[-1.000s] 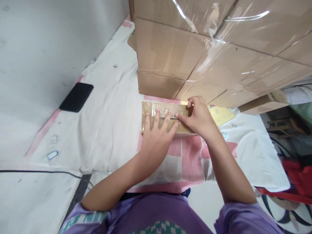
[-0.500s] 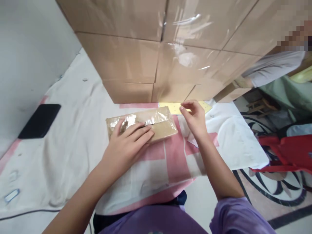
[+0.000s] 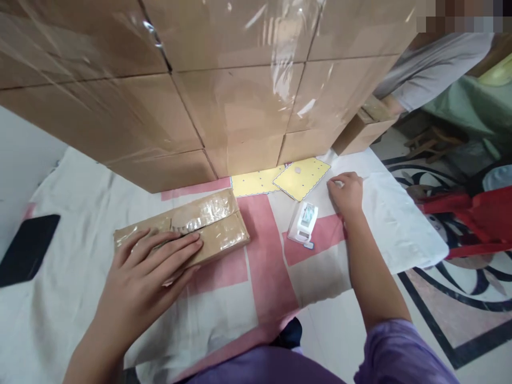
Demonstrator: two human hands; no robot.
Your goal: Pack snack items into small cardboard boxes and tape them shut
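A small cardboard box (image 3: 224, 240) sealed with clear shiny tape lies on its side at the near edge of the tall carton stack. My left hand (image 3: 148, 272) rests over its left half, fingers stretched across the top and thumb along the near side. To the right, my right hand (image 3: 347, 194) is low over the white cloth, fingers curled in a pinch; a tiny pale bit shows at the fingertips, too small to name. Between the hands sits a small white plastic item (image 3: 304, 221) with a bluish label. Two yellow dotted cards (image 3: 303, 178) lie behind it, overlapping.
Stacked cardboard cartons (image 3: 240, 101) wrapped in clear film rise across the back. A black flat device (image 3: 28, 250) lies at the left. At the right, another person's sleeve (image 3: 440, 69) reaches to an open carton (image 3: 364, 130). A red chair (image 3: 476, 218) stands beyond the table.
My right hand has moved right, away from the box and cards, and its fingers have closed further. The white item is now uncovered. The view has shifted; my left hand stays on the box.
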